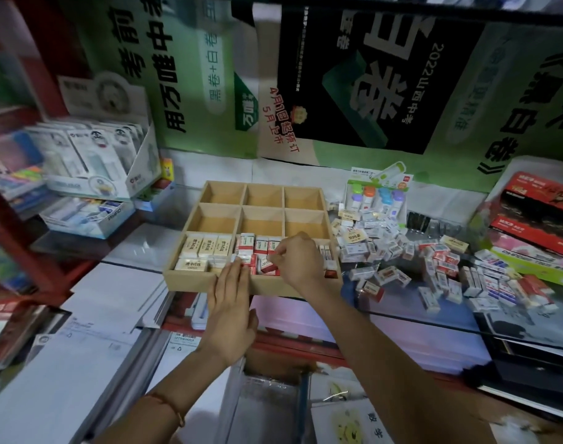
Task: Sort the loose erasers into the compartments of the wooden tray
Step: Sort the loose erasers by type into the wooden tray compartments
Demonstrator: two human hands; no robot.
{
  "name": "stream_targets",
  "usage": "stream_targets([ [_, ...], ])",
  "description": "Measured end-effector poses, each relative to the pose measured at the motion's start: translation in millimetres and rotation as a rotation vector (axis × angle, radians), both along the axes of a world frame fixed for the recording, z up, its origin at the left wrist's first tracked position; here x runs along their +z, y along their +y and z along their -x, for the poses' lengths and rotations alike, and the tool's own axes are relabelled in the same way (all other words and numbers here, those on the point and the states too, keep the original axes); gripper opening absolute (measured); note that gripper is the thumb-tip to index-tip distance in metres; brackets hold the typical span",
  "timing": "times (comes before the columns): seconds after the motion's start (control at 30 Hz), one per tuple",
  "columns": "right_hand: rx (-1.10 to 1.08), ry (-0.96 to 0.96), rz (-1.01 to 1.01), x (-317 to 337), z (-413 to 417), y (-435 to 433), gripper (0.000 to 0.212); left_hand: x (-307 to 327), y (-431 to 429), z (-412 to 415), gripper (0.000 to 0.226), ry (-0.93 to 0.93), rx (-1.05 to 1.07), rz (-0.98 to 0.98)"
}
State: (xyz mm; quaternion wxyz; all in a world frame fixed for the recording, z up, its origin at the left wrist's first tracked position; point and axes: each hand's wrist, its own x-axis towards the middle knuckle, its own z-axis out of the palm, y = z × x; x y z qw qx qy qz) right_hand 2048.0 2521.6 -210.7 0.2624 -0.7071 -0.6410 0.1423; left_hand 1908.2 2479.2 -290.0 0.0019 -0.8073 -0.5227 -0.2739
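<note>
The left hand (230,310) and the right hand (297,259) are bare, and so are both forearms (385,347). A thin red string bracelet (174,408) goes round the left wrist.

A black poster (369,78) with large pale characters hangs on the back wall. To its left hangs a green poster (164,75). Far below-left of it stands a white display box (94,168) of carded packs. Below it leans a blister pack (377,193) with coloured caps, and below-right lies a red box (536,213).

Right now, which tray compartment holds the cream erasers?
The near-left compartment of the wooden tray: cream erasers lie in it. Its middle neighbour holds red-and-white erasers; the back six are empty.
</note>
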Motion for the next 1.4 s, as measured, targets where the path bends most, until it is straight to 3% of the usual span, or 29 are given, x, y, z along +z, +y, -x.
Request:
stream_targets([
  [0.23, 0.213, -0.319, 0.116, 11, -5, -7, 0.034, -1, -3, -2, 0.099, 0.05, 0.04, -0.023],
  [0.43, 0.345, -0.735, 0.076, 30, 4, -3, 0.018, -1, -3, -2, 0.103, 0.111, 0.06, -0.004],
  [0.57, 0.449, -0.939, 0.094, 40, 13, 4, 0.023, 0, -3, -1, 0.105, 0.129, 0.047, 0.027],
  [0.8, 0.425, -0.9, 0.061, 22, 4, 3, 0.015, 3, -4, 2, 0.106, 0.148, 0.033, 0.078],
  [0.93, 0.377, -0.708, 0.141, 22, 5, 9, 0.028, 0, -4, -1, 0.109, 0.156, 0.055, 0.073],
  [1.1, 0.298, -0.496, 0.227, 20, 11, 17, 0.021, 1, -5, -1, 0.115, 0.187, 0.064, 0.069],
  [1.27, 0.305, -0.522, 0.187, 22, 19, 14, 0.019, 6, -6, 1, 0.118, 0.232, 0.082, 0.146],
  [1.4, 0.18, 0.026, 0.049, 15, -27, -4, 0.02, 18, -9, 6, 0.113, 0.187, 0.036, 0.199],
])
